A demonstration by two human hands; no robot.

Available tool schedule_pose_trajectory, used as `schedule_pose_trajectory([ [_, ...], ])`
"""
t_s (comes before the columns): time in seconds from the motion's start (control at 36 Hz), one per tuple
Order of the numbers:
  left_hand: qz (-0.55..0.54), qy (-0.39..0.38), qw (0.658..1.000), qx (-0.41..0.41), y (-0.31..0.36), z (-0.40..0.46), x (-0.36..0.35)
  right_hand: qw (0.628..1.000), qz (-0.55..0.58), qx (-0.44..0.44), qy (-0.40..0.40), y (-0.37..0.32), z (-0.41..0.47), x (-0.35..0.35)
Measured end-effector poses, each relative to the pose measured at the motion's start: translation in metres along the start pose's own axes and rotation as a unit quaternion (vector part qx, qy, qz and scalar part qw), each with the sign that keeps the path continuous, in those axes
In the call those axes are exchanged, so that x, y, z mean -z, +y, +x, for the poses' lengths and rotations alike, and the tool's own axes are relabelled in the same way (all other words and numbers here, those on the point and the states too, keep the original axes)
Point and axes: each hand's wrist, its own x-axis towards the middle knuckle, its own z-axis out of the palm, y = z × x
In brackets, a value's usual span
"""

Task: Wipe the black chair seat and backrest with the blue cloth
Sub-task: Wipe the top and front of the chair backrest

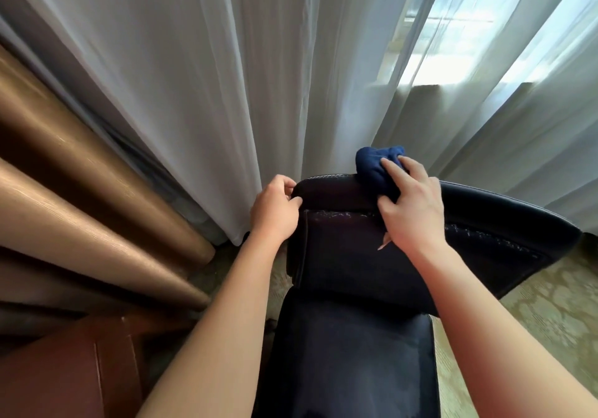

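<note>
White sheer curtains hang beyond both hands, bronze drapes to the left of them, patterned carpet below. The black chair stands under the outstretched forearms, its backrest between the hands. The left hand grips the backrest's top corner with curled fingers, while the right hand presses the bunched blue cloth onto the top edge, fingers curled round it.

I take this for a furnished room, a hotel room or a home study. Sheer white curtains hang to the floor over a bright window, heavy bronze drapes beside them, patterned carpet underfoot, and a black padded chair.
</note>
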Motion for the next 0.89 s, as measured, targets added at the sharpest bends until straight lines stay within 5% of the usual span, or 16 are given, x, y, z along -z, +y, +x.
schedule_pose_trajectory([
  [0.22, -0.068, -0.004, 0.998, -0.011, -0.005, 0.002, -0.006, 1.000, -0.029, -0.004, -0.005, -0.025, 0.004, -0.019],
  [0.47, -0.042, -0.008, 0.999, -0.026, -0.008, 0.010, -0.003, 0.987, -0.074, 0.120, -0.082, -0.080, 0.002, -0.050],
  [0.89, -0.038, -0.015, 0.999, -0.035, -0.013, 0.014, -0.011, 0.998, -0.055, 0.040, -0.002, -0.037, 0.000, -0.028],
])
